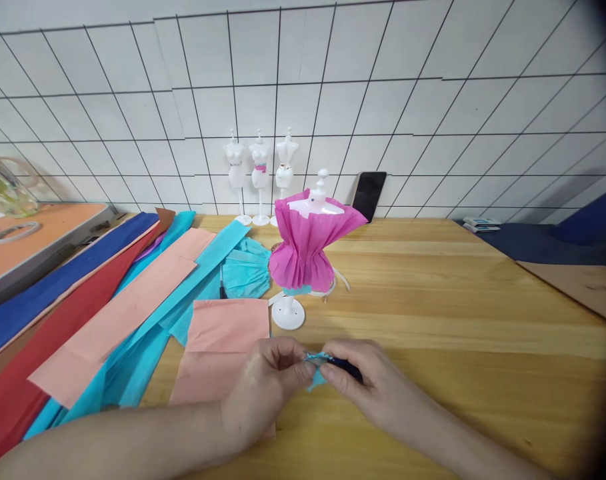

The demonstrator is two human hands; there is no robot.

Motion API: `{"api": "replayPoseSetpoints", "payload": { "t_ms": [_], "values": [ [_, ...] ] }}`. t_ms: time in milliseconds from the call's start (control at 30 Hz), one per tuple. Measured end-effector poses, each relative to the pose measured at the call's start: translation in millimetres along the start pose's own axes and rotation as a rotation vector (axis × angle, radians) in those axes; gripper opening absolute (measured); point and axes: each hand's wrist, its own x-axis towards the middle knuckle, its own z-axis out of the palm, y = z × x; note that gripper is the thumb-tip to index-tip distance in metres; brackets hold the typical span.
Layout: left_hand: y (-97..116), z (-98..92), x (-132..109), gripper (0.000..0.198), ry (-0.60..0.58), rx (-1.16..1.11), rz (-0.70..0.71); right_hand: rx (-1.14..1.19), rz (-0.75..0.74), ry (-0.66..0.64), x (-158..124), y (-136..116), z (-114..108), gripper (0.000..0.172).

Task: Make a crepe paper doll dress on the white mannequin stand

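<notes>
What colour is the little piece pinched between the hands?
The little piece is mostly turquoise blue; it shows best in the head view.

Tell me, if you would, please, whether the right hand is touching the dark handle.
Touching: the head view shows the right hand gripping the dark handle, which lies between its thumb and fingers.

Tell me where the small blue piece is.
In the head view, the small blue piece is low, just right of centre, between the left hand and right hand, below the white stand base.
</notes>
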Motion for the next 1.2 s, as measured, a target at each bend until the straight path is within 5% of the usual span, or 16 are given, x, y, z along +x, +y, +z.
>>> {"api": "replayPoseSetpoints", "payload": {
  "t_ms": [300,467,667,833,1100,1200],
  "values": [
    [2.6,0.9,-1.0,0.025,0.008,0.002,-0.008,0.042,-0.043,0.019,1.6,2.8,1.9,0.032],
    [4.8,2.1,-2.1,0.025,0.004,-0.017,-0.010,0.309,-0.066,0.044,0.2,8.0,8.0,0.035],
    [7.2,3.1,2.1,0.027,0.089,-0.164,-0.061,0.952,0.201,0.555,15.6,34.9,-9.3,0.039],
    [9.6,1.8,2.1,0.034,0.180,-0.225,-0.149,0.658,0.325,0.481,30.8,55.6,-27.8,0.031],
    [12.6,-2.2,1.3,0.032,0.133,-0.184,-0.121,0.141,0.227,0.151,12.8,62.1,-46.4,0.014],
    [15.6,-1.3,1.9,0.031,0.127,-0.191,-0.126,-0.047,0.176,0.141,6.6,61.1,-57.5,0.008]
  ]
}}
